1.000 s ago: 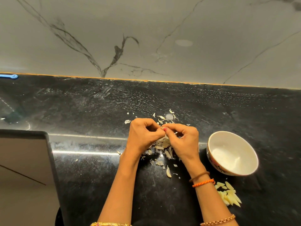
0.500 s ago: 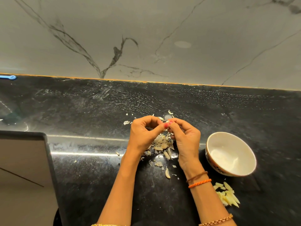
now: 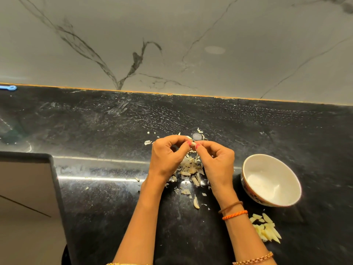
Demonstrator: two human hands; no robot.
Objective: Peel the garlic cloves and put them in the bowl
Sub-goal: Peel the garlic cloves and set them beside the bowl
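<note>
A garlic clove (image 3: 193,144) is pinched between the left hand (image 3: 168,155) and right hand (image 3: 215,161). It could be dropped among the skins (image 3: 191,167) if squeezed too hard.

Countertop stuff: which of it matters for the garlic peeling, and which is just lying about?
In the job: garlic clove pinched by left hand and right hand; white bowl; peeled pieces; skin pile.

Lying about: blue object; dark-edged panel.
</note>
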